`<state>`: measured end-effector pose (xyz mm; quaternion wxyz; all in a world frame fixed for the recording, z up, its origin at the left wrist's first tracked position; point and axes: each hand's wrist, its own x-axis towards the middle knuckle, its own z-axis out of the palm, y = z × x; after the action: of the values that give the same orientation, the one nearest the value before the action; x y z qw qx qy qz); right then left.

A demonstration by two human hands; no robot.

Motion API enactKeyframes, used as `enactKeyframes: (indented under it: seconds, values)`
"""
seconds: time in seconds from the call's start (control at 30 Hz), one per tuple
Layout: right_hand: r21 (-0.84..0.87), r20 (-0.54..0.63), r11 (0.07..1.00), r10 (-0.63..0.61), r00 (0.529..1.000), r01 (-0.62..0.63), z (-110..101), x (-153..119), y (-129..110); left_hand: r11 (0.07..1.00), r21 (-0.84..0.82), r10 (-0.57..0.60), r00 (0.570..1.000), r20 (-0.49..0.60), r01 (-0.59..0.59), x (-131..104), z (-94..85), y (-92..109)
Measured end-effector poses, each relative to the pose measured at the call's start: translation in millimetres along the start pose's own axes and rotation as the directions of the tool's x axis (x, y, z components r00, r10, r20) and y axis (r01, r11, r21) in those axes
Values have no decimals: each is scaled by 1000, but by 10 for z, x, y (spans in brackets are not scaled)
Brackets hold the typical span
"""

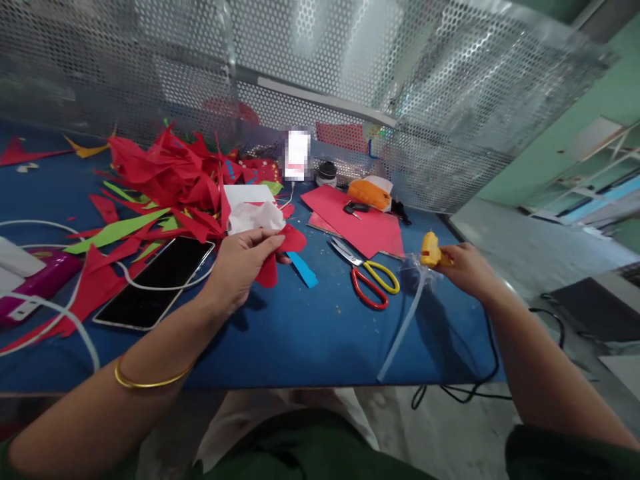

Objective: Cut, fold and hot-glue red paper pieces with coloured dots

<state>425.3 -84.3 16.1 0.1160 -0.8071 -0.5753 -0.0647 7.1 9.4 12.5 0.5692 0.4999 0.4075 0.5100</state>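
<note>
My left hand pinches a red cut-out piece between thumb and fingers, above the middle of the blue table. Part of that piece hangs below the fingers. At the right end of the table, my right hand grips a yellow hot glue gun. A long translucent glue stick sticks out of the gun toward the table's front edge. Crumpled clear plastic lies around the gun. Between my hands rest scissors with one red and one yellow handle, and a blue strip.
Red and green scraps are heaped at the back left. A dark-screened phone, white cable and purple device lie at left. Red sheets and an orange pouch sit behind the scissors. Perforated metal closes off the back.
</note>
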Motion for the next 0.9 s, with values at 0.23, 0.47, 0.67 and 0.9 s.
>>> enactKeyframes:
  seconds: [0.23,0.47,0.67,0.9]
  values:
    - [-40,111,993,-105,988,110,173,-17,62,990,-143,-12,994,-112,-4,64,-119,184]
    - [-14,124,968,-247,961,250,81,-50,40,989,-143,14,978,-206,-45,130,-329,242]
    - [-164,38,961,-217,975,220,-215,98,-452,975,-210,13,964,-266,-72,103,-373,228]
    - [120,-63,579,-806,588,807,-89,172,-2328,978,-95,142,925,-351,-186,147,-447,231]
